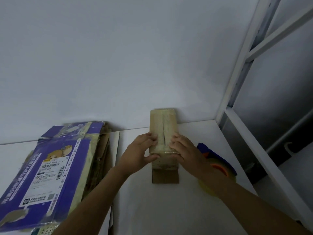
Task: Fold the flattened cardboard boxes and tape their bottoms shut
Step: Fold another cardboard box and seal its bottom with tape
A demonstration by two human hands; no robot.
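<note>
A small cardboard box (pixel 163 122) stood on the white table (pixel 152 209), right of the middle, with its far end touching the pale wall (pixel 118 56). Its upper face showed 2 flaps meeting at a centre seam, and glossy clear tape ran along that seam and down over the near edge. A darker brown flap (pixel 166 178) stuck out from the near bottom of the box and lay flat on the table.

Both hands grasped the box at its near end. The left hand (pixel 141 150) held the left side, its fingers bent over the top face and its thumb pressed against the near face. The right hand (pixel 185 150) held the right side the same way, fingers curled over the top beside the seam. The 2 sets of fingertips lay on either side of the seam, close together but apart.

Just right of the box, partly hidden behind the right forearm, lay a tape dispenser (pixel 218 161) with a blue handle, an orange hub and a yellowish roll.

On the left of the table lay a stack of flattened boxes (pixel 100 160), well apart from the small box. The top one, a purple carton (pixel 71 150), carried a white shipping label with barcodes. A white metal frame (pixel 243 65) rose at the far right.
</note>
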